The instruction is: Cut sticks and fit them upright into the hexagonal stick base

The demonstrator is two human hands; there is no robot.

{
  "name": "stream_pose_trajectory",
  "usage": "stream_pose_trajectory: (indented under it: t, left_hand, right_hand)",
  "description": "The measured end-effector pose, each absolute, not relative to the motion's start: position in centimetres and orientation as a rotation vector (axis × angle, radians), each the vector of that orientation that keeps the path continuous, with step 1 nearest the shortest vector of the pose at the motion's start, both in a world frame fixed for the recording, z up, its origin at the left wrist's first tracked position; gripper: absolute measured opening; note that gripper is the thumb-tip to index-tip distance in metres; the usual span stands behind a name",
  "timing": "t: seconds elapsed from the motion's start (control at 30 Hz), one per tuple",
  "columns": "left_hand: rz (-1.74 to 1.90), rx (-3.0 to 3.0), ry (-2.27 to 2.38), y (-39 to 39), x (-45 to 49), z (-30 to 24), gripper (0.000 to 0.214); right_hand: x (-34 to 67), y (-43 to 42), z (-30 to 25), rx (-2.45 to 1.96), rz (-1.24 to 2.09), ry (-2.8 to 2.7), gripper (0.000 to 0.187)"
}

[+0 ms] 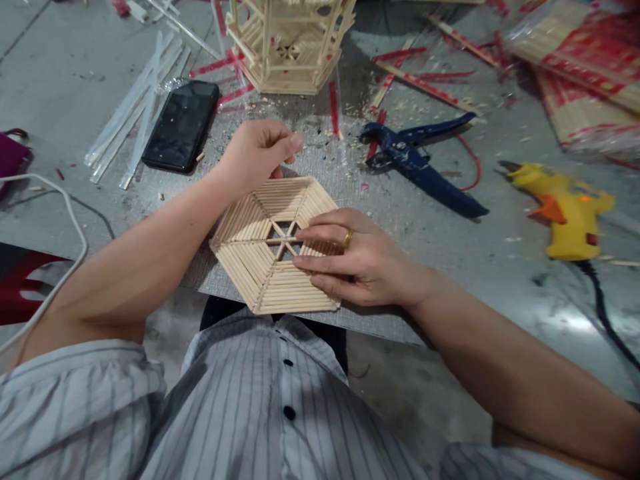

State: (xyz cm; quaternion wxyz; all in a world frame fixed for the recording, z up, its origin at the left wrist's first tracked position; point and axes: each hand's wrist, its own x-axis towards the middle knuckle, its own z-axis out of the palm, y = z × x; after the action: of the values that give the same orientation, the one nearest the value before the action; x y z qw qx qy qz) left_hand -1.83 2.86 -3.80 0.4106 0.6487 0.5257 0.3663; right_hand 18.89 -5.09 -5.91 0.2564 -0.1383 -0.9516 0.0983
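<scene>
A hexagonal panel of thin wooden sticks, with a six-spoked opening at its middle, lies at the table's front edge. Across its right side rests my right hand, palm down with fingers stretched out and the thumb hidden. Just beyond the panel's far left edge is my left hand, its fingers curled in with thumb and forefinger together. Whatever those fingers hold, if anything, is hidden. Farther back stands a stick-built lattice frame.
Left of the frame lie a black phone and clear glue sticks. To the right are a blue-handled cutter, a yellow glue gun with its cord, and packs of sticks. Red-marked wrapper strips and wood scraps are scattered behind.
</scene>
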Motion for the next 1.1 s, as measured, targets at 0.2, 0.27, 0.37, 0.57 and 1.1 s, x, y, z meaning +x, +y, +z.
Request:
stream_pose_trajectory:
  t: [0.2,0.27,0.37,0.57,1.1]
  left_hand:
    - [0.881,1.658,1.355,2.6,-1.7,-3.4,0.027]
    - [0.869,1.661,1.376,2.6,-1.7,-3.4,0.026]
    - [0.849,1.687,1.402,2.7,-1.7,-3.5,0.024]
    - [0.871,1.633,1.39,2.8,-1.9,-3.7,0.023]
    - [0.951,1.554,1.368,3.0,-2.2,-3.8,0.024]
  right_hand:
    - [18.8,-5.3,-5.9,-0.393,0.283,-2.593,0.023]
    - [18.8,-5.3,-5.9,-0.399,0.28,-2.593,0.023]
    - [18.7,-5.4,-6.0,-0.426,0.298,-2.588,0.022]
    - [18.9,-4.9,-6.3,-0.419,0.328,-2.517,0.023]
    - [19.9,-4.0,-6.6,-0.906,0.236,-2.283,0.017]
